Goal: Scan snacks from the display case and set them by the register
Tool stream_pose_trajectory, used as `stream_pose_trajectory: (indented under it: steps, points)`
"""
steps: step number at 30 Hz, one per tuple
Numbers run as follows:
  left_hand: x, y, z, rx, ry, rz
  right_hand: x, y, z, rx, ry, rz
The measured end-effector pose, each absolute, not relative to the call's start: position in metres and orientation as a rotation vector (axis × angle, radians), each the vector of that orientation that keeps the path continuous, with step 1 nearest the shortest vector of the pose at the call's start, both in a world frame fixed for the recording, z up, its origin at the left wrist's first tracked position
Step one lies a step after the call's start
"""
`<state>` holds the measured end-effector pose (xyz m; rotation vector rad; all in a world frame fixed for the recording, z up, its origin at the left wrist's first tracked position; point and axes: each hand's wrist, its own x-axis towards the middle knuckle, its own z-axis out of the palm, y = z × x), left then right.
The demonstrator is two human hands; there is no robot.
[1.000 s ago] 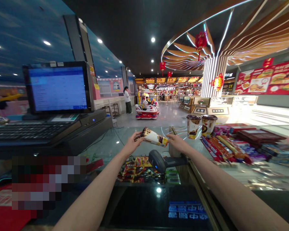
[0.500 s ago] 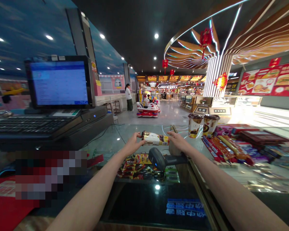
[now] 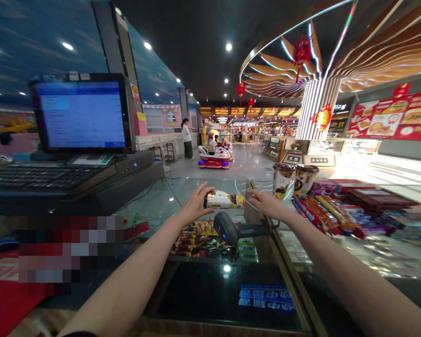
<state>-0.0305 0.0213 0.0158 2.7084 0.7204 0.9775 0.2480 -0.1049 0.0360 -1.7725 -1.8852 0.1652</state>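
A white, brown and yellow printed drink cup lies on its side above the glass counter, its dark lid end to the left. My left hand is closed around that lid end, thumb below and fingers above. My right hand is just off the cup's other end, fingers loosely stretched towards it with a small gap between. Nearer to me than the cup, a black handheld barcode scanner rests on the counter, its handle pointing right.
Two upright cups stand right of my right hand, beside piled snack bars and boxes. A monitor and keyboard occupy the left. Packets show through the glass counter. Beyond are a person and a kiddie ride.
My right hand has come away from the cup's right end, leaving a small gap. The cup has turned slightly in my left hand, its printing shifted. The view has shifted a little.
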Motion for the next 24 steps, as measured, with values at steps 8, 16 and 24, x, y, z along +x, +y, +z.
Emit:
stream_pose_trajectory:
  steps: [8, 16, 24]
  points:
    - [-0.022, 0.023, 0.013, 2.693, 0.685, 1.000, 0.229, -0.159, 0.045, -1.436, -2.223, 0.383]
    - [-0.032, 0.018, 0.023, 2.692, 0.667, 1.008, 0.222, -0.160, 0.022, -1.502, -2.320, 0.173]
    - [-0.037, 0.020, 0.023, 2.632, 0.762, 1.034, 0.231, -0.159, 0.025, -1.455, -2.344, 0.128]
